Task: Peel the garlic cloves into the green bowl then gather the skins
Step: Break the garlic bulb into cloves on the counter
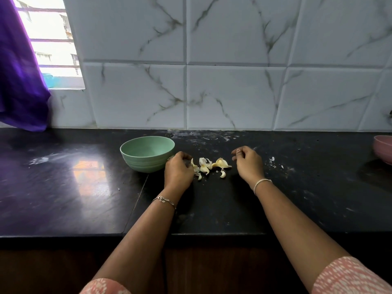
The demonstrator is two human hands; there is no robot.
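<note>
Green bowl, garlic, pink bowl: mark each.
Green bowl [144, 164], head view, front wall.
Garlic [221, 163], head view, rightmost clove.
Pink bowl [382, 151], head view, side wall.

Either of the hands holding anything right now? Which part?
Right hand: nothing visible in its loosely curled fingers. Left hand: fingertips meet the leftmost garlic piece at its left edge; an actual pinch cannot be told.

The dark stone counter [63, 187] looks polished and glossy, the green bowl [146, 154] smooth matt plastic, the garlic skins [204, 164] papery.
</note>
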